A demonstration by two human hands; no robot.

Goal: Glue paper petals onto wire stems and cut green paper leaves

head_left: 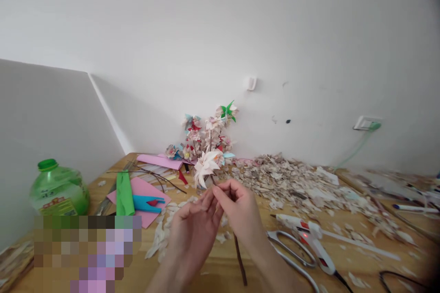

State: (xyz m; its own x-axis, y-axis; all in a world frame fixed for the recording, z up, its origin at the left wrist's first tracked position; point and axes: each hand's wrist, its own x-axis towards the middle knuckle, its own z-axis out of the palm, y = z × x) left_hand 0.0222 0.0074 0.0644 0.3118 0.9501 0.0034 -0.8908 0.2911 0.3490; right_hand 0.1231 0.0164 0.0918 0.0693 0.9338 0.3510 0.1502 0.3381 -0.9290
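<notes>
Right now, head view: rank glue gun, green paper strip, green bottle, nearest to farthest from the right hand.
1. Glue gun, just right of the right hand, which grips the flower stem.
2. Green paper strip, left, beyond the left hand.
3. Green bottle, far left.

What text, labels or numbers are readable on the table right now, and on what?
Green bottle, label: red and yellow print, too blurred to read.
Glue gun: no legible marking.
Pens at the right edge: too small to read.
Paper flower, its stem pinched by the left hand and right hand: no writing shows.
Nothing in view can be quoted.
</notes>
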